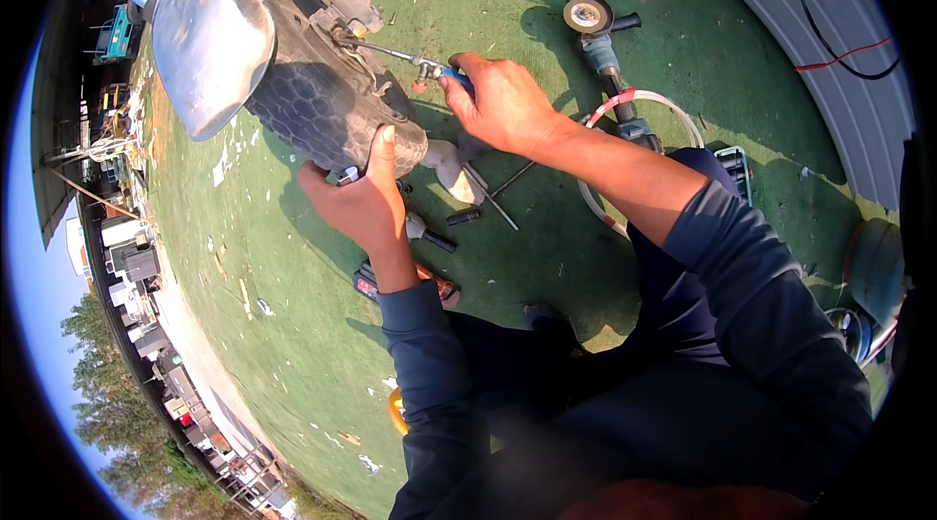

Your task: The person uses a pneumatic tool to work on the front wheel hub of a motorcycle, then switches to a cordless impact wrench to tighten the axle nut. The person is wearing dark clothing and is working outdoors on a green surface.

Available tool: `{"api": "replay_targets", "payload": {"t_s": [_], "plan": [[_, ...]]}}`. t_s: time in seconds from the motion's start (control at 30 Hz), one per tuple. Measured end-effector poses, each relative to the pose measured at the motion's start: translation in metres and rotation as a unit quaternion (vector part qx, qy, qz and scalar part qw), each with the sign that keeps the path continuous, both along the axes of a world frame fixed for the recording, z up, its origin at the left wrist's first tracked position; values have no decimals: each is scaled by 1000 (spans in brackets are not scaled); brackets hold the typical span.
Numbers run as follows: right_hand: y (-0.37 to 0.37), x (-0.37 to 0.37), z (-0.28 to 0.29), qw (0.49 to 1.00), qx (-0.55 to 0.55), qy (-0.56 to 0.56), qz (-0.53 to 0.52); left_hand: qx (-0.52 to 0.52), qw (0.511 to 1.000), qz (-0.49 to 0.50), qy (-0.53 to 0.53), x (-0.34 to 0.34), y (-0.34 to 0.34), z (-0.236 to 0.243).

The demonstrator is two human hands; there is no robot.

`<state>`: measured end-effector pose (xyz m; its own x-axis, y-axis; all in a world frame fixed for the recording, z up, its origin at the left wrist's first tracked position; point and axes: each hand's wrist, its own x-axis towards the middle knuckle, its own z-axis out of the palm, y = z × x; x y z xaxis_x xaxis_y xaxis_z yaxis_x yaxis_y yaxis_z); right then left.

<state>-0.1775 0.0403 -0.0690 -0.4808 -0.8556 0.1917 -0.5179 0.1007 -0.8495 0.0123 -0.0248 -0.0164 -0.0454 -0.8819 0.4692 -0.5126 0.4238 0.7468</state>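
Note:
In front of me is a dark, rounded housing (322, 110) with a net-like pattern. A shiny curved metal blade (217, 37) juts out at its left. My right hand (503, 105) is closed round the blue handle of a ratchet (427, 69). The ratchet's long thin extension bar reaches left to the housing's upper edge, where its tip is hard to make out. At the near end of the housing, my left hand (361, 208) grips the rim, thumb up along the side. A small silvery piece (347, 175) shows between thumb and forefinger; whether it is held is unclear.
On the green floor lie an angle grinder (603, 57), a pale hose (688, 115), a metal rod (498, 203), a short black cylinder (464, 217) and a cordless tool (367, 280). A green case (734, 169) sits by my right knee. A grey panel (839, 52) stands at right.

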Motion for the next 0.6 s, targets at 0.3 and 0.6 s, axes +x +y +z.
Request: {"api": "replay_targets", "payload": {"t_s": [0.3,0.6], "plan": [[0,1,-1,1000,-4,1,-5,-11,1000,-8,4,3,-2,-4],[0,-1,3,1000,-3,-8,-13,-4,1000,-8,4,1,-1,-2]]}}
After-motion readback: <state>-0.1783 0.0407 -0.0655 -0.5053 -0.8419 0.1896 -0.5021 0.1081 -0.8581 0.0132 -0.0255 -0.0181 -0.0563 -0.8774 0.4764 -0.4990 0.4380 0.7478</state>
